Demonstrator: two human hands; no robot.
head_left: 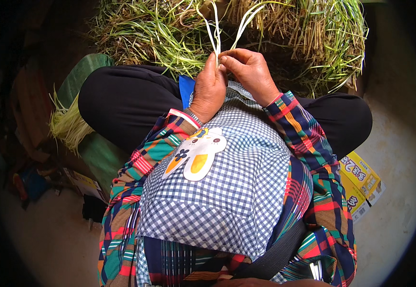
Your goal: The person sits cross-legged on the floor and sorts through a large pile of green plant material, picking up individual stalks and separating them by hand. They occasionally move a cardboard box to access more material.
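Note:
My left hand grips a few long pale stems, which look like blanched chives. They stick up between thumb and fingers and fan out over the heap. Close against it, my right hand has thumb and forefinger pinched together on another pale stem strand that leans off to the right. The stems' lower ends are hidden by the fingers. Just beyond both hands lies a big heap of grassy green plants, mixed with dry brown stalks.
A bundle of pale yellow stems rests on green sheeting beside my left knee. A yellow printed carton lies on the concrete floor at right. My checked apron spans my lap between crossed legs.

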